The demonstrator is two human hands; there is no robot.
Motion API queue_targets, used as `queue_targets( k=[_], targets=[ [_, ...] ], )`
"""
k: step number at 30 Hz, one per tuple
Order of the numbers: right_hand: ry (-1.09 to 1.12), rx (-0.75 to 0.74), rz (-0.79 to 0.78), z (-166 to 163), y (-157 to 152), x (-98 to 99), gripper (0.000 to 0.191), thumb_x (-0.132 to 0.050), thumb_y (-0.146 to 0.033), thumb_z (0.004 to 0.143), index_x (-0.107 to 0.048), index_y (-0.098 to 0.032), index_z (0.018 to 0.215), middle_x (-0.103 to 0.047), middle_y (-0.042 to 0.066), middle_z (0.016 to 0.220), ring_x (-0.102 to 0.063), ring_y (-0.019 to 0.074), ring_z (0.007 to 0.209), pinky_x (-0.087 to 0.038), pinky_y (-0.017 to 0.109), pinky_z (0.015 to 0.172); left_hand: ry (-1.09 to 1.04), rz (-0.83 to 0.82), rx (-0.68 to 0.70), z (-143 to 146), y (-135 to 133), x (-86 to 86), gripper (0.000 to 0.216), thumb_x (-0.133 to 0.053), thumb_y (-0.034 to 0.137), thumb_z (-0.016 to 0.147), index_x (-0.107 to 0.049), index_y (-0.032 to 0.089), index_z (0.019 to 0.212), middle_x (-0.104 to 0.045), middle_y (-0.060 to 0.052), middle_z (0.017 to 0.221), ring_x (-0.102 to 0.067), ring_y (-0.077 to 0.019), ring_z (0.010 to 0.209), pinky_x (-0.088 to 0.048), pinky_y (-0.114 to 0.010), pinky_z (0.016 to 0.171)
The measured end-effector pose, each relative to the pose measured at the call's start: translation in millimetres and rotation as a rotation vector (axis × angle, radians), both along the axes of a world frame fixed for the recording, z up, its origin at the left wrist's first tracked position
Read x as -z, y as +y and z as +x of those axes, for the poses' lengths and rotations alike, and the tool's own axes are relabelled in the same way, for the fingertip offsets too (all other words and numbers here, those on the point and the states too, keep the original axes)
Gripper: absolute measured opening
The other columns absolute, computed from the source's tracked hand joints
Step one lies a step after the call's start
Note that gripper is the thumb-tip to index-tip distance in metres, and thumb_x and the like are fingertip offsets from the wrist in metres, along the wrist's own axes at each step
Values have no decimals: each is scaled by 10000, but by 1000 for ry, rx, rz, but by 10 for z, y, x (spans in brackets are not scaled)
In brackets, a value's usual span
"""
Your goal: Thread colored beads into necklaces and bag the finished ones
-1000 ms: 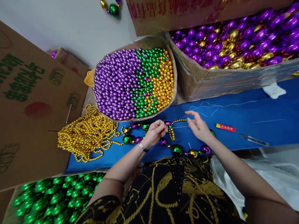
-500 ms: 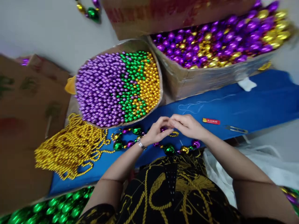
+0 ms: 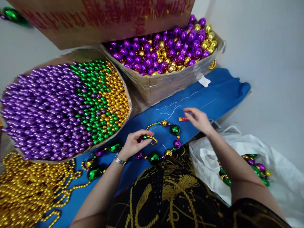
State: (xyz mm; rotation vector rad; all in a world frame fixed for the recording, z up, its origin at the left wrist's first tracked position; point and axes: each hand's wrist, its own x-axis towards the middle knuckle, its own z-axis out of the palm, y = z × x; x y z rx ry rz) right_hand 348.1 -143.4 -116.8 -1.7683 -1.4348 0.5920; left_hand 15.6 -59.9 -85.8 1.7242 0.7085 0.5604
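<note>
Bead strand (image 3: 175, 129) lay looped on the blue-covered bench (image 3: 225, 85), presumably for ready reach, between the left hand (image 3: 134, 144), its digits bracketing small gold beads (image 3: 154, 139), and the right hand (image 3: 201, 121), near the red lighter (image 3: 182, 119), though whether either gripped anything could not be told.

Above the centre we see a cardboard box (image 3: 163, 85) full of shiny purple and gold balls (image 3: 177, 49), with red-printed cardboard (image 3: 106, 23) behind. At upper left we spot a blurred green ornament (image 3: 14, 16) against the pale wall (image 3: 261, 53). At lower right we have a white plastic bag (image 3: 282, 155).
</note>
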Motion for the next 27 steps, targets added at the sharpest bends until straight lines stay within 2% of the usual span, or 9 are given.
queue_targets(
  k=[1, 4, 8, 10, 12, 15, 18, 20, 27],
  targets=[
    [-219, 0, -19, 232, -171, 61, 325, -548, -471, 918, -659, -235, 1112, -673, 87, 1063, -612, 168, 851, -487, 333, 821, -7, -3, -10, 9, 3, 18, 216, -744, 276, 791, -738, 193, 990, -757, -72, 977, -708, -187, 891, -563, -269, 780],
    [-323, 38, -48, 731, -606, 202, 201, -661, -396, 846, -709, -218, 928, -690, 130, 958, -589, 238, 872, -446, 396, 850, -39, -22, -40, 42, 2, 67, 220, -741, 264, 795, -734, 182, 999, -756, -75, 977, -706, -177, 882, -563, -263, 781],
    [-309, 63, -32, 842, -775, 255, 151, -630, -384, 869, -679, -248, 827, -663, 118, 863, -576, 251, 807, -429, 403, 771, -78, -92, -83, 94, -22, 91, 232, -741, 276, 800, -731, 171, 1006, -757, -88, 1006, -710, -185, 931, -567, -279, 828],
    [-248, 147, -11, 729, -697, 213, 177, -606, -425, 886, -654, -263, 833, -616, 107, 777, -565, 243, 739, -418, 396, 697, -131, -137, -92, 110, -28, 98, 264, -754, 284, 787, -723, 163, 1020, -753, -97, 1034, -712, -190, 945, -572, -296, 847],
    [-141, 178, -26, 515, -563, 135, 218, -554, -471, 918, -639, -274, 954, -599, 105, 751, -556, 223, 671, -408, 380, 625, -186, -172, -89, 118, -27, 106, 307, -764, 277, 778, -707, 161, 1056, -742, -107, 1077, -715, -188, 942, -578, -311, 859],
    [81, -15, -143, 0, -333, -16, 388, -409, -524, 974, -584, -252, 1188, -649, 103, 802, -582, 182, 622, -428, 324, 540, -218, -190, -70, 121, -28, 106, 369, -757, 253, 786, -672, 168, 1134, -711, -117, 1160, -711, -174, 950, -582, -319, 877],
    [220, -320, -250, -570, -101, -156, 436, -445, -571, 945, -630, -228, 1139, -668, 59, 822, -632, 176, 736, -490, 296, 621, -234, -165, -34, 117, -33, 97, 416, -747, 245, 798, -644, 174, 1194, -675, -126, 1238, -699, -168, 979, -581, -315, 891],
    [248, -449, -293, -840, 36, -213, 426, -475, -564, 932, -639, -214, 1112, -670, 46, 859, -609, 160, 740, -481, 286, 641, -249, -145, 5, 108, -29, 97, 446, -751, 241, 796, -632, 173, 1221, -657, -133, 1270, -694, -170, 991, -581, -312, 893],
    [308, -551, -302, -1129, 218, -244, 384, -482, -522, 931, -643, -193, 1047, -644, 19, 802, -526, 119, 636, -418, 259, 578, -232, -114, 63, 101, -5, 115, 470, -743, 257, 805, -621, 184, 1253, -648, -134, 1290, -697, -184, 1000, -583, -319, 885]
  ],
)
